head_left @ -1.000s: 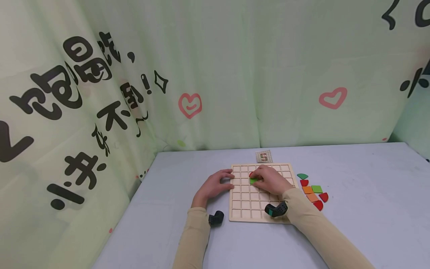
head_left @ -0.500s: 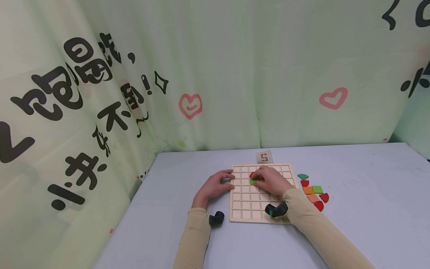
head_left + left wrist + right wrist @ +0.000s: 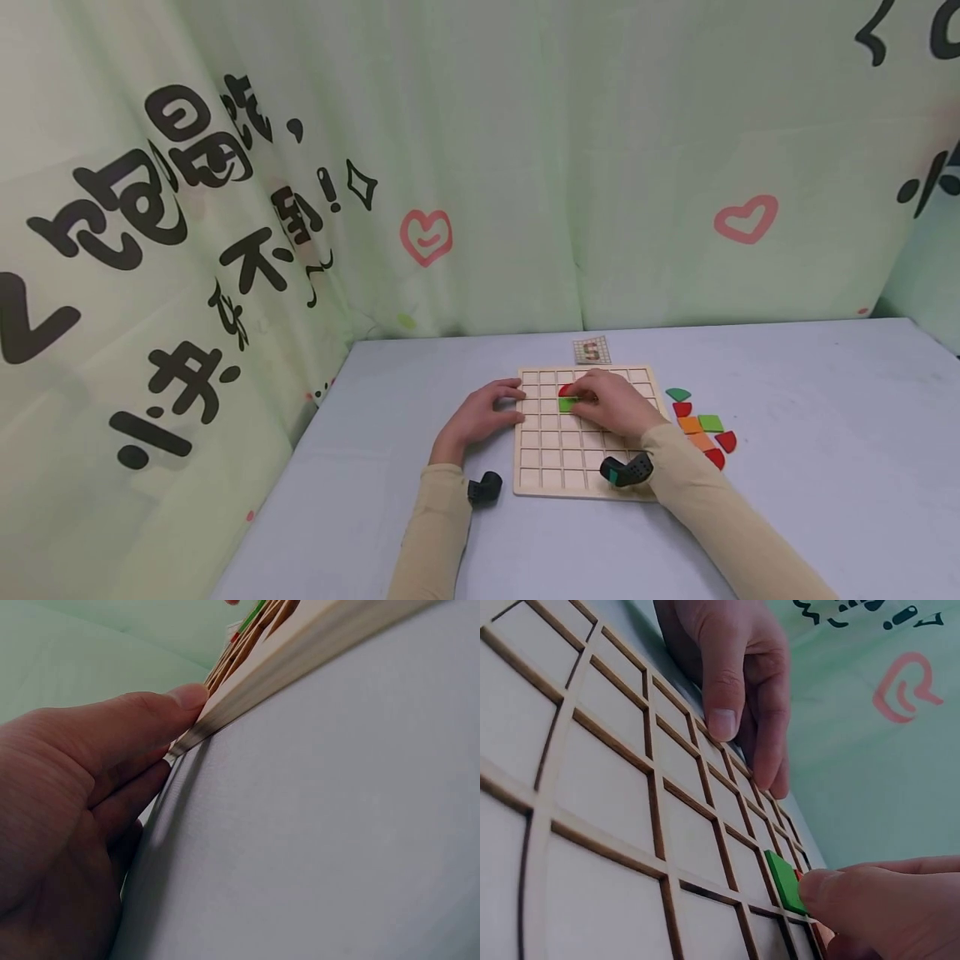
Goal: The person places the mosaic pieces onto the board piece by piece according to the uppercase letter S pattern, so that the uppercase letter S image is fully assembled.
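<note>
A wooden grid board (image 3: pixel 546 460) lies on the table. My left hand (image 3: pixel 480 412) rests at its left edge; in the left wrist view the thumb (image 3: pixel 191 696) touches the rim and the other fingers reach the side. My right hand (image 3: pixel 617 406) is over the board's upper middle, fingers bent and tips close to two pieces. One is a green tile (image 3: pixel 784 881) in a grid cell, with my right thumb (image 3: pixel 817 889) right at its edge. Just beyond it, a red piece (image 3: pixel 565 389) is partly hidden by my index finger. Between thumb and index finger nothing shows.
Right of the board lie several loose pieces: a dark green one (image 3: pixel 678 394), a light green tile (image 3: pixel 711 423), orange tiles (image 3: pixel 690 425) and red rounded ones (image 3: pixel 726 442). A small gridded pattern card (image 3: pixel 592 350) sits behind the board. A printed curtain (image 3: pixel 487 167) hangs behind the table.
My right hand has shifted slightly to the right, and more of the green tile and red piece shows. My left hand stays at the board's edge.
</note>
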`<action>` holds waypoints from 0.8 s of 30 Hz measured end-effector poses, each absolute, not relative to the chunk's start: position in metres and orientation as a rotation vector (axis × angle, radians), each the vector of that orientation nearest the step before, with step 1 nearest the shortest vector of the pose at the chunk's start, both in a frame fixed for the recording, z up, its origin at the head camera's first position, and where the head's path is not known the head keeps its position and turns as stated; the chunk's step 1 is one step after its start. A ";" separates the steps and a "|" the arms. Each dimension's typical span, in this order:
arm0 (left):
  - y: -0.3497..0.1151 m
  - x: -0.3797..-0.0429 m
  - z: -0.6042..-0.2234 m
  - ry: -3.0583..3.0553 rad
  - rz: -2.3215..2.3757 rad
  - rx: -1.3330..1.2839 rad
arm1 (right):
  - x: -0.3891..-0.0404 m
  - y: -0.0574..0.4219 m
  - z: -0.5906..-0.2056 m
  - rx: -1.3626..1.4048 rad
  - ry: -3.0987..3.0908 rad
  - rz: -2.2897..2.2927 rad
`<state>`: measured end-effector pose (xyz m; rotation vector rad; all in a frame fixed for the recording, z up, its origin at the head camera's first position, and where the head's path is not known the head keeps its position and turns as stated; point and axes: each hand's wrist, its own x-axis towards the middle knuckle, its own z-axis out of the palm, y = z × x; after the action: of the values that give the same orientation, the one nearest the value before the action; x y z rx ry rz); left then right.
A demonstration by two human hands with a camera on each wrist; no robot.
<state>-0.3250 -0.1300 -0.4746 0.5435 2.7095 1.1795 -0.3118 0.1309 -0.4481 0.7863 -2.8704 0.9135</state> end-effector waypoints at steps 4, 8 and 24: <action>-0.130 -0.324 -0.474 2.710 1.181 0.539 | -0.307 0.146 -0.444 0.754 -2.865 0.910; -0.130 -0.323 -0.473 2.707 1.178 0.537 | -0.302 0.165 -0.438 0.694 -2.863 0.924; -0.130 -0.324 -0.473 2.704 1.173 0.529 | -0.295 0.222 -0.431 0.439 -2.870 0.976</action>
<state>-0.3239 -0.1299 -0.4729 0.5294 2.7036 1.1728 -0.2950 0.2222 -0.4307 0.4387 -2.8695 0.9762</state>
